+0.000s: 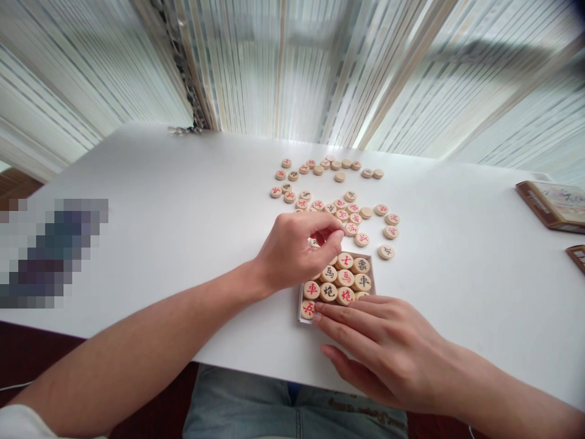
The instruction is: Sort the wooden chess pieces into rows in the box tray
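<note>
A small shallow box [301, 310] near the table's front edge holds several round wooden chess pieces [345, 278] with red and black characters. My left hand [292, 250] hovers over the box's far left corner, its fingertips pinched on a piece with a red mark. My right hand [379, 347] lies with fingers stretched flat against the box's near edge, touching the pieces there. More loose pieces [338, 204] are scattered on the white table [183, 231] just beyond the box.
A brown printed box lid [551, 206] lies at the right edge of the table, with another brown corner [578, 256] below it. Striped curtains hang behind the table. A blurred-out patch covers the left side. My jeans show under the table's front edge.
</note>
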`<action>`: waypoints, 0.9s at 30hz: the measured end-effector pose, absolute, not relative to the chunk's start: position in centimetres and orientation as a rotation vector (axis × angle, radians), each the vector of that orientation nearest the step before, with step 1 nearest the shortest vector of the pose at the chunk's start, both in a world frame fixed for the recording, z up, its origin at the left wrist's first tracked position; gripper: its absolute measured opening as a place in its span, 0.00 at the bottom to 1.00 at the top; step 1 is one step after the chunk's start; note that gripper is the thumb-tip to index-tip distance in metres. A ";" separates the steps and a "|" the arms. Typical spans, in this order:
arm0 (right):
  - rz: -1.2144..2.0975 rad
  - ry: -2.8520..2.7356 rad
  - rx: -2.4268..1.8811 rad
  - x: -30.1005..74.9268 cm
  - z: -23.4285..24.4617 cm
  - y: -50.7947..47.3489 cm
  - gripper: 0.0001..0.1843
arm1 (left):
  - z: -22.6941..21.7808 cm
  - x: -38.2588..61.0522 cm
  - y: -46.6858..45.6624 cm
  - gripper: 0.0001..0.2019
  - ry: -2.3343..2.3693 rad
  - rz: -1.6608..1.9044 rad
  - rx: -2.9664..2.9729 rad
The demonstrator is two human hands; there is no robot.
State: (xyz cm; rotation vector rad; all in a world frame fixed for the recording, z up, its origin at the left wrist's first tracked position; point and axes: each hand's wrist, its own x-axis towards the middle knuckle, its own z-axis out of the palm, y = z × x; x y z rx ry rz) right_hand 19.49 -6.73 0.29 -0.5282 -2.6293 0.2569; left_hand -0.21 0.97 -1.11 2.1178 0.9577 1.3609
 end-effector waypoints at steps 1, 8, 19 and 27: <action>0.255 -2.633 -0.531 19.5 0.3 -6.8 0.10 | -1.1 -0.2 1.0 0.08 0.955 1.368 2.121; 0.262 -2.629 -0.557 19.5 0.1 -6.9 0.13 | -1.1 -0.2 1.0 0.08 0.949 1.374 2.127; 0.455 -2.507 -0.685 19.4 0.4 -7.5 0.09 | -1.1 -0.2 1.0 0.08 0.930 1.390 2.135; 0.750 -2.412 -0.799 19.4 0.8 -7.9 0.09 | -1.2 -0.2 1.0 0.08 0.935 1.393 2.138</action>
